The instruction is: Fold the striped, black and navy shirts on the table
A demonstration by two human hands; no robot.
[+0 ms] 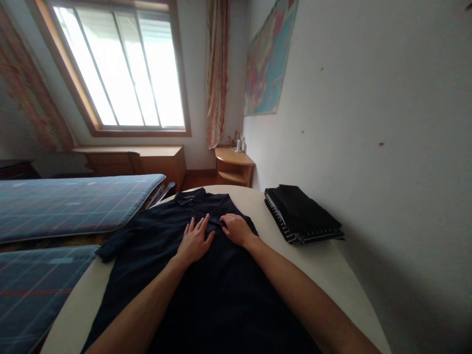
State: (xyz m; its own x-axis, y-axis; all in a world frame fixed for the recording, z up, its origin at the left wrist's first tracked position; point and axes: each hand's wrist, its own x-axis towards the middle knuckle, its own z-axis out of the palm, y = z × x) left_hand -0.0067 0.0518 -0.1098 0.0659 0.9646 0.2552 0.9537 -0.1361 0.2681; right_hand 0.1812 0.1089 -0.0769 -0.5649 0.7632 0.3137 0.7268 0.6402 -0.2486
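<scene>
A dark navy polo shirt [221, 290] lies spread front side up, its collar at the far end and one sleeve reaching out to the left. My left hand [194, 239] rests flat on the chest of the shirt, fingers apart. Close beside it, my right hand [237, 229] has its fingers curled and appears to pinch the shirt's cloth near the button placket. The fingertips of that hand are partly hidden. Under the shirt is a cream round-edged table [342, 285].
A stack of folded dark clothes [302, 214] sits on the table's right side, near the white wall [387, 98]. Two beds with blue plaid mattresses [73, 206] stand at the left. Further back are a wooden desk [162, 152] and a corner shelf [236, 156].
</scene>
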